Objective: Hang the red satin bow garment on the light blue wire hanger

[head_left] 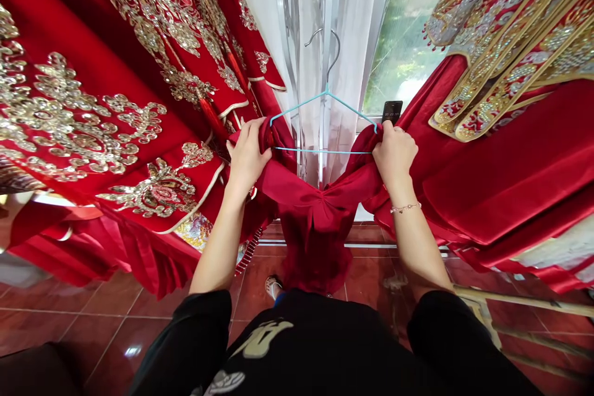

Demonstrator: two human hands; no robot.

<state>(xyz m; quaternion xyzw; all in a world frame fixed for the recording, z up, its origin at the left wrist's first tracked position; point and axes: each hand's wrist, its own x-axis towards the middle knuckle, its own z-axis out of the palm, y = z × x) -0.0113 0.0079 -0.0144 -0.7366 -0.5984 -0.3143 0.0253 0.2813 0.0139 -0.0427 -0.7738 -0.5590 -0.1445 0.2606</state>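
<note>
My left hand [245, 154] and my right hand [394, 151] each grip a shoulder edge of a red satin garment [315, 235], which sags in a bunched fold between and below them. A light blue wire hanger [325, 98] sits just beyond the cloth, its bar crossing between my hands and its ends reaching the gathered fabric at each hand. Its grey metal hook [328, 49] points up against the curtain. A thin chain bracelet [406, 207] circles my right wrist.
Red garments with gold sequin embroidery [116, 117] hang on the left, and more [505, 93] hang on the right. Behind the hanger are a sheer white curtain [301, 43] and a window [403, 31]. A small black digital device [392, 111] stands by the window. Below lies a red tile floor [111, 334].
</note>
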